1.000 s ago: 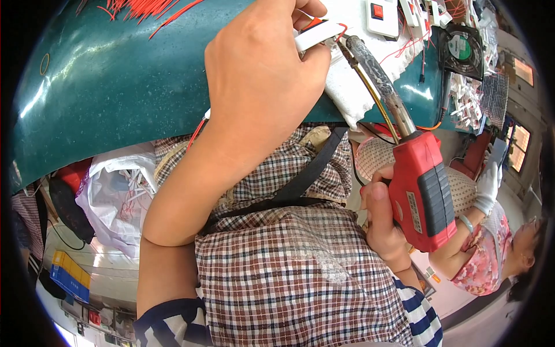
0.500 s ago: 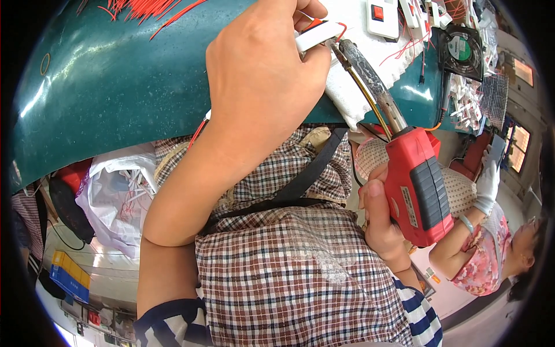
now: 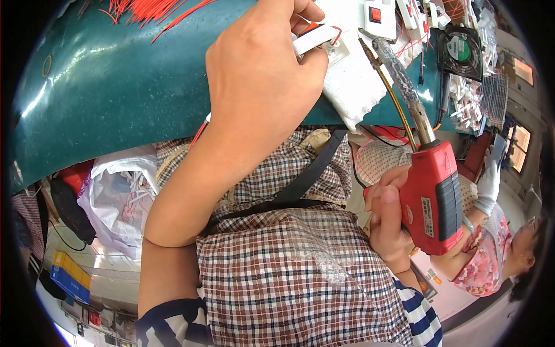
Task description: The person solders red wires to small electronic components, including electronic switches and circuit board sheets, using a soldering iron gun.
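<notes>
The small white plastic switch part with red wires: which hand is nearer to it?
Left. The left hand pinches the small white plastic switch part; the right hand grips the red soldering gun, lower right.

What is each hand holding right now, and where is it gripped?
Left hand pinches a small white switch part by its end between the fingers. Right hand grips the red soldering gun by its handle.
</notes>
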### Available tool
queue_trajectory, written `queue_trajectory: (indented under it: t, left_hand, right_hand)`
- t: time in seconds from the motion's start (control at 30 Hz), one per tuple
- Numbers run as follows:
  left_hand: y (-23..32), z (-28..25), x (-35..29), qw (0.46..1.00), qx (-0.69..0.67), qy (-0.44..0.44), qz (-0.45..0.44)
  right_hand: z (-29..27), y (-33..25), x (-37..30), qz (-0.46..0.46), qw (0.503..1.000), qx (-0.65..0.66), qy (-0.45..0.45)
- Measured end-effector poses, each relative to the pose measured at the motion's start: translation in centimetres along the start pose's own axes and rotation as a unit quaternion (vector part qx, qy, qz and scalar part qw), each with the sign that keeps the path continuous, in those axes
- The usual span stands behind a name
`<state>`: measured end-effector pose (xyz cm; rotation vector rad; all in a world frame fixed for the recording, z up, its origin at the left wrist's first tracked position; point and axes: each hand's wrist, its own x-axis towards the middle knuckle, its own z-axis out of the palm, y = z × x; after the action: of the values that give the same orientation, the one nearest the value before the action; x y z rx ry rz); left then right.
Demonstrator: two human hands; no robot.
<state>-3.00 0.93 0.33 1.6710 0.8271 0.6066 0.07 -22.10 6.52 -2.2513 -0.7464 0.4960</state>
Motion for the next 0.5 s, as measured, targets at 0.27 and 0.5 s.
queue_trajectory:
  t: [0.27, 0.5]
  left_hand:
    - [0.2, 0.2, 0.2, 1.0, 0.0, -0.002, -0.003]
    - [-2.1, 1.4, 0.1, 0.997, 0.018, 0.02, 0.069]
  right_hand:
    - [0.0, -0.3, 0.7, -0.001, 1.0, 0.026, 0.007]
    - [0.1, 0.5, 1.8, -0.046, 0.998, 0.042, 0.03]
